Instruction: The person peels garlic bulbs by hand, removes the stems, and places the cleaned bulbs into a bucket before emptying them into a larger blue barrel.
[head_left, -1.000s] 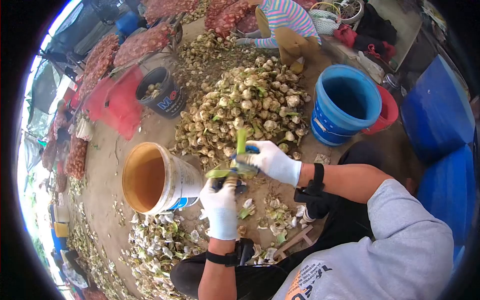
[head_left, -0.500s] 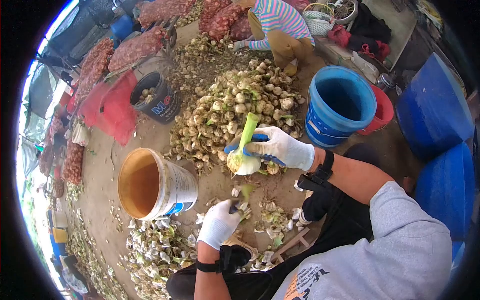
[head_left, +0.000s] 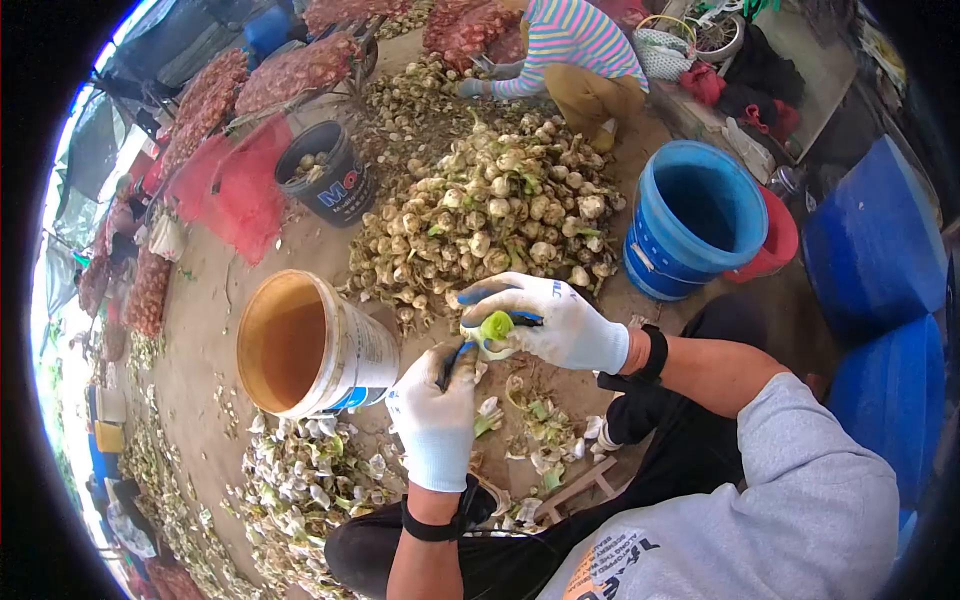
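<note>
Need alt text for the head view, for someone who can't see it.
Gloved right hand holds a garlic bulb, green stem toward the camera, with the gloved left hand close against it. Beyond is a garlic pile, a white bucket to the left, a blue bucket to the right; a person in stripes crouches past the pile.

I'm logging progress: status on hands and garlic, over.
Right hand: gripping green-stemmed garlic. Left hand: up against it. White bucket: nearby, not blocking.

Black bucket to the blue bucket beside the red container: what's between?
In the head view, the heap of garlic bulbs fills most of the stretch between the black bucket and the blue bucket.
</note>
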